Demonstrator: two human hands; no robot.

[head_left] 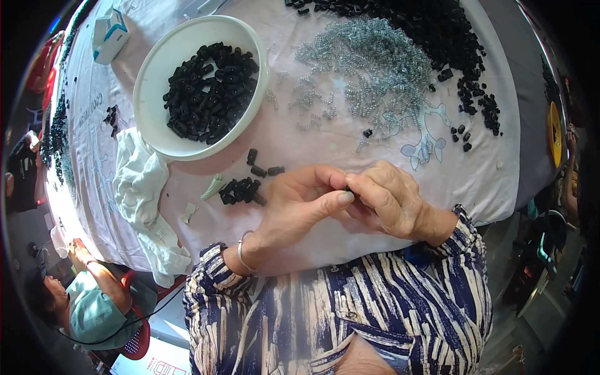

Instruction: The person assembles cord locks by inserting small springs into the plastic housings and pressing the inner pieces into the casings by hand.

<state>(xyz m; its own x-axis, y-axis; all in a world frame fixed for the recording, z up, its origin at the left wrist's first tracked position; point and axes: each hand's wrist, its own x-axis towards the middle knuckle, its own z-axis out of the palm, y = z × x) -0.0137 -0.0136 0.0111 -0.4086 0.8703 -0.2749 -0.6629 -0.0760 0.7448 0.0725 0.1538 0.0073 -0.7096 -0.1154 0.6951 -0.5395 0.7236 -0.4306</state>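
Note:
My left hand (294, 203) and my right hand (390, 197) meet at the near edge of the table. Between their fingertips is a small black plastic piece (348, 188), mostly hidden by the fingers. Both hands are closed around it in a pinch. Just left of my left hand lies a little heap of black cylindrical plastic pieces (240, 190). Beyond it stands a white bowl (145, 81), partly filled with black plastic pieces (212, 94). A pile of small metal coil springs (375, 69) spreads out beyond my right hand.
A large heap of black plastic parts (431, 28) covers the far right. A crumpled white cloth (140, 181) hangs over the left near edge, with a pale green twisted strip (213, 186) beside the small heap. A white-and-blue box (110, 36) stands far left. Another person (94, 300) sits at lower left.

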